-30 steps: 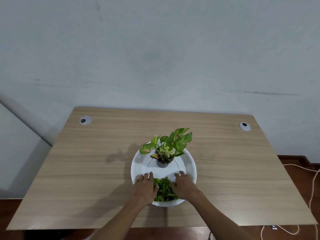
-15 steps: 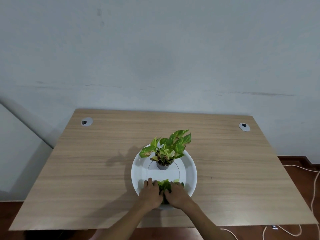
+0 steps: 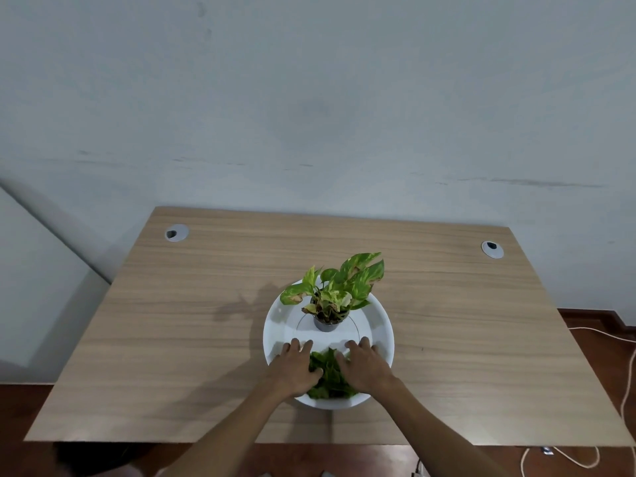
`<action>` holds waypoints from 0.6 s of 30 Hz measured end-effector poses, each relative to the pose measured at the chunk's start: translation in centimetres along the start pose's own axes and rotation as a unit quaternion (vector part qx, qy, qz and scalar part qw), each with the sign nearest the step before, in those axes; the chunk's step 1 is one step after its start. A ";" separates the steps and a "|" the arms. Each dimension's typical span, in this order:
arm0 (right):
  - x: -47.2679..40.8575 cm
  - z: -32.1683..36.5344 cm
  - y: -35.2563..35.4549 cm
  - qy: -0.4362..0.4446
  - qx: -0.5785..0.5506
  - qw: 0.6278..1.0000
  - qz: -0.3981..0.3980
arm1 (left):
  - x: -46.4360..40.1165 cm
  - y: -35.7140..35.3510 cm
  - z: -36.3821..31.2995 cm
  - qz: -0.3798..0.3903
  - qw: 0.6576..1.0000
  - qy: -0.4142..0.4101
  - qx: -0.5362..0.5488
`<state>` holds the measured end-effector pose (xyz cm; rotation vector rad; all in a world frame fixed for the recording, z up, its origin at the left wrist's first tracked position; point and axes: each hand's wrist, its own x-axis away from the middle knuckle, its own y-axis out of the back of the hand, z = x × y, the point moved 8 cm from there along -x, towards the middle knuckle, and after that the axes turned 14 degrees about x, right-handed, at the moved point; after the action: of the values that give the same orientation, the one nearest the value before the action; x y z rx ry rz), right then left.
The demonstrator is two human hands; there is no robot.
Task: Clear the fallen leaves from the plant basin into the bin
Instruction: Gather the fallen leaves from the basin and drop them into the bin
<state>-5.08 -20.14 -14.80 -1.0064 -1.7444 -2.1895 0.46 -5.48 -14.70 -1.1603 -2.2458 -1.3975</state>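
Both hands are lying flat in the white basin (image 3: 382, 327). Our left hand (image 3: 295, 370) and our right hand (image 3: 365, 368) are each stretching their fingers out, clasping nothing, and we are pressing them against either side of the heap of fallen leaves (image 3: 328, 376). We are judging that they are flanking the heap so as to squeeze it together and scoop it up in one go (loose leaves would likely slip from a one-handed pinch). The heap is sitting at the near edge of the basin, between our palms and touching both. The potted plant (image 3: 334, 294) is standing upright at the basin's middle, apart from our fingertips, so we are working clear of its stems. The basin is resting on the wooden table (image 3: 206, 304), towards its front edge. We are counting two hands, one heap (its leaves too bunched to number), one plant, one basin, one table and two cable holes (image 3: 176, 233). We are seeing no bin anywhere.
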 end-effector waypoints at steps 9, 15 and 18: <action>1.0 1.9 0.0 0.057 -0.037 0.995 0.069 | -0.1 -1.4 -0.2 0.102 0.992 -0.005 0.076; 1.2 1.1 -0.9 0.122 0.016 0.990 0.075 | -0.6 -1.2 0.6 0.115 0.992 -0.045 0.041; 1.0 1.0 -1.2 0.121 0.013 0.991 0.062 | -0.9 -1.2 0.8 0.100 0.992 -0.054 0.046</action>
<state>-6.04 -18.56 -15.06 -0.7834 -1.5561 -2.1047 0.34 -5.55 -16.36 -1.4163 -2.1666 -1.1692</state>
